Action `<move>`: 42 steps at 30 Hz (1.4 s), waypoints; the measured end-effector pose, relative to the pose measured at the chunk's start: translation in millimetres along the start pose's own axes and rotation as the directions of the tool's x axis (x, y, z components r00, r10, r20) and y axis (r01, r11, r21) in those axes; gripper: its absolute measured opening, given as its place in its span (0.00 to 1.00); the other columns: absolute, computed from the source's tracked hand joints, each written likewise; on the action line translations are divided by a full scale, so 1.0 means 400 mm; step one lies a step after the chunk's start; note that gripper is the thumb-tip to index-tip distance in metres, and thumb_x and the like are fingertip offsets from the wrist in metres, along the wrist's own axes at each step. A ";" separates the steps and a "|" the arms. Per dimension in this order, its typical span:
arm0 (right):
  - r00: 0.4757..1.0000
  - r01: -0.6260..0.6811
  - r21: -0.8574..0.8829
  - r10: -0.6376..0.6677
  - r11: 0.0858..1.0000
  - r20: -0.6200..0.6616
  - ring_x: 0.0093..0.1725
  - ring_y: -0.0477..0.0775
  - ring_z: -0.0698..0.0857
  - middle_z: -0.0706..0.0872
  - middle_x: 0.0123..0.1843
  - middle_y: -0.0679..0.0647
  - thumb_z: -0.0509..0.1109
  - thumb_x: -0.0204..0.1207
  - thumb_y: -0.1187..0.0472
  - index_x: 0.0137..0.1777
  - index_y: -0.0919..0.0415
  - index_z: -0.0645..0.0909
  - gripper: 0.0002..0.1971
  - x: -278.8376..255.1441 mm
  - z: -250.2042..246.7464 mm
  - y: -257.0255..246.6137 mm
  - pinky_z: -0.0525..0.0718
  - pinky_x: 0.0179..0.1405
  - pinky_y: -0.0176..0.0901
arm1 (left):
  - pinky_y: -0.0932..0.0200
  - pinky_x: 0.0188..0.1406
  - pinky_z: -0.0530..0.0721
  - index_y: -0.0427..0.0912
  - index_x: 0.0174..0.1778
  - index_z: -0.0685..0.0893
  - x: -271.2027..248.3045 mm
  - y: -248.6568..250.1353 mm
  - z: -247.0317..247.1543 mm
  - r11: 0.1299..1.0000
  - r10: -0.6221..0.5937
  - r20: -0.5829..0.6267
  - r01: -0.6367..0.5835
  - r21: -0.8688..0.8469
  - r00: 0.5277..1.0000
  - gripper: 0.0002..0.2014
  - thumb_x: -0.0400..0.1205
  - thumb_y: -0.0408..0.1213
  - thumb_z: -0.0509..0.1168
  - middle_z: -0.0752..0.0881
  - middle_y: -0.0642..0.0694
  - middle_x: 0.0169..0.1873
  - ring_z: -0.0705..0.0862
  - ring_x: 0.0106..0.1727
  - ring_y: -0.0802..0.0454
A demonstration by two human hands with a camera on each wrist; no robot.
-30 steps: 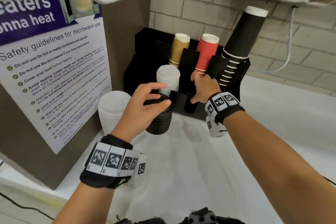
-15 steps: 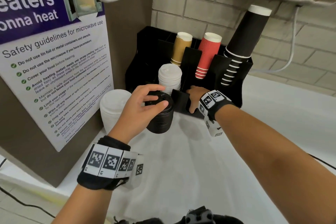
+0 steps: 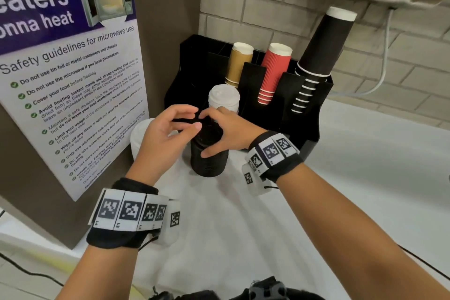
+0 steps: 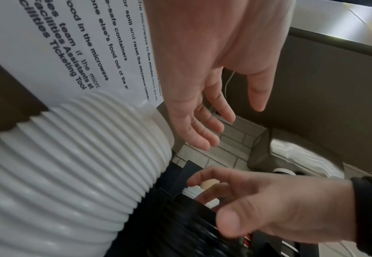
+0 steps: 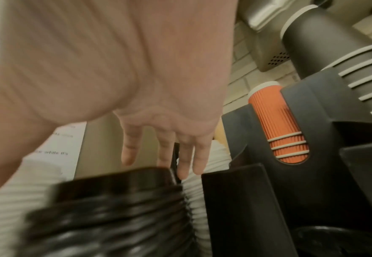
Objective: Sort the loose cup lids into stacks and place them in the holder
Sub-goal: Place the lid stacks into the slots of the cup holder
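Observation:
A black lid stack (image 3: 209,165) (image 5: 114,208) stands on the white table just in front of the black holder (image 3: 302,124). My right hand (image 3: 208,134) reaches over its top: the thumb lies against the near side and the fingers (image 5: 181,156) curl down behind the far rim. To the left of the stack's top hovers my left hand (image 3: 194,118) (image 4: 233,125), fingers spread and relaxed, holding nothing. A white lid stack (image 3: 224,100) sits in the holder's front left slot. A second, wider white lid stack (image 3: 140,139) (image 4: 70,165) stands on the table, partly hidden by my left hand.
The holder's back slots carry tan cups (image 3: 238,66), red cups (image 3: 275,73) and tall black cups (image 3: 319,51). A brown panel with a microwave safety poster (image 3: 73,85) walls off the left side. A brick wall stands behind, and white tabletop (image 3: 365,178) stretches to the right.
My right hand left the holder's front slot and came left onto the black lid stack. My left hand lifted its fingers off the stack's top and opened.

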State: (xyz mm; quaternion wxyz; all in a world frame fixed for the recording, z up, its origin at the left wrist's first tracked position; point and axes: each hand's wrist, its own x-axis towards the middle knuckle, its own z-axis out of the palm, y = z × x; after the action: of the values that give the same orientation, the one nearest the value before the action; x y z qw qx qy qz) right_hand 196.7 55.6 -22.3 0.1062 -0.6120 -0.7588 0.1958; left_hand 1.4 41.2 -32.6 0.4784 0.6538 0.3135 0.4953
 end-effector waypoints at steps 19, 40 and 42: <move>0.967 0.202 0.555 -0.075 0.807 -0.243 0.60 0.44 0.81 0.76 0.64 0.53 0.81 0.67 0.62 0.73 0.50 0.68 0.36 -0.069 -0.046 -0.034 0.82 0.63 0.40 | 0.68 0.59 0.80 0.65 0.70 0.71 -0.019 0.004 0.027 1.000 -0.026 0.037 0.027 -0.003 0.999 0.36 0.67 0.44 0.78 0.75 0.55 0.70 0.78 0.68 0.62; 0.976 0.202 0.804 -0.044 0.559 -0.215 0.60 0.64 0.87 0.85 0.63 0.59 0.73 0.74 0.68 0.72 0.56 0.74 0.26 -0.175 -0.081 -0.017 0.89 0.48 0.53 | 0.67 0.52 0.85 0.64 0.72 0.71 0.001 0.000 0.086 0.981 0.043 0.181 -0.008 -0.192 0.983 0.43 0.59 0.43 0.80 0.75 0.60 0.73 0.79 0.69 0.62; 0.969 0.219 0.782 -0.040 0.583 -0.242 0.60 0.66 0.86 0.84 0.63 0.60 0.76 0.71 0.70 0.70 0.56 0.75 0.27 -0.178 -0.083 -0.016 0.89 0.50 0.58 | 0.63 0.53 0.86 0.63 0.72 0.71 0.000 0.001 0.097 0.979 0.039 0.178 -0.002 -0.203 0.983 0.44 0.60 0.42 0.80 0.74 0.59 0.74 0.79 0.69 0.62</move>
State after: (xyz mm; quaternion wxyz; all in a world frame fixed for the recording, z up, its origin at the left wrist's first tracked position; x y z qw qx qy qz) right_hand 220.4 -8.9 15.8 0.4595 -0.4570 -0.6170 0.4465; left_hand 38.1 28.8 -34.5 0.5636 0.6475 0.2099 0.4679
